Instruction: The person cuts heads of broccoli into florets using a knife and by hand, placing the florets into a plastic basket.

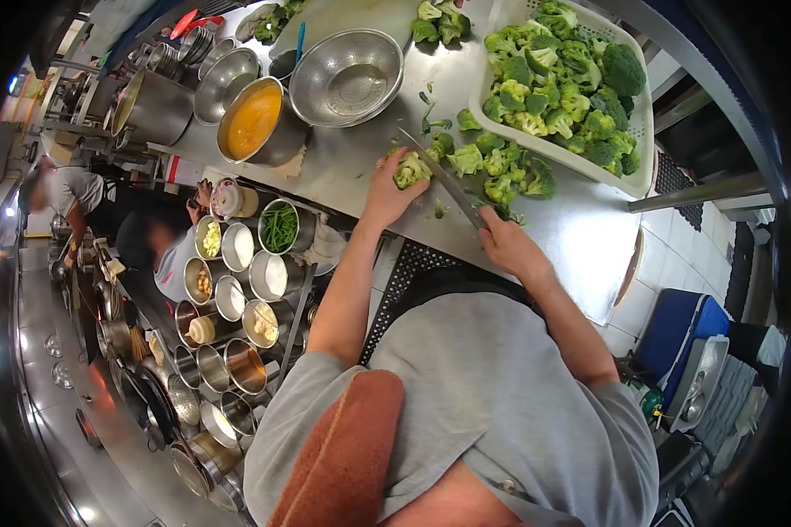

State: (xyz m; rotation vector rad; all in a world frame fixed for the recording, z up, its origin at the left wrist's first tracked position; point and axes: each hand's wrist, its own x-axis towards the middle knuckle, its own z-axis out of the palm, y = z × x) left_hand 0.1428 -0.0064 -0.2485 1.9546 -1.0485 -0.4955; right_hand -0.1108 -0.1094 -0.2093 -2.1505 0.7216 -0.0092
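Pale green broccoli piece (410, 172), knobbly, with a long grey-bladed knife (453, 188) aslant just to its right

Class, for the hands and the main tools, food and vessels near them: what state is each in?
Left hand: closed around a broccoli piece.
Right hand: gripping the knife.
Knife: unsheathed, held.
Broccoli piece: held, beside the knife.
Loose broccoli: in pieces, on the worktop.
White crate: uncovered, heaped with florets.
Pot: uncovered, holding orange liquid.
Metal bowl: upright, uncovered.

Broccoli (558, 83) sits in the basket (634, 184), right of the bowl (321, 70) on the counter (580, 237)
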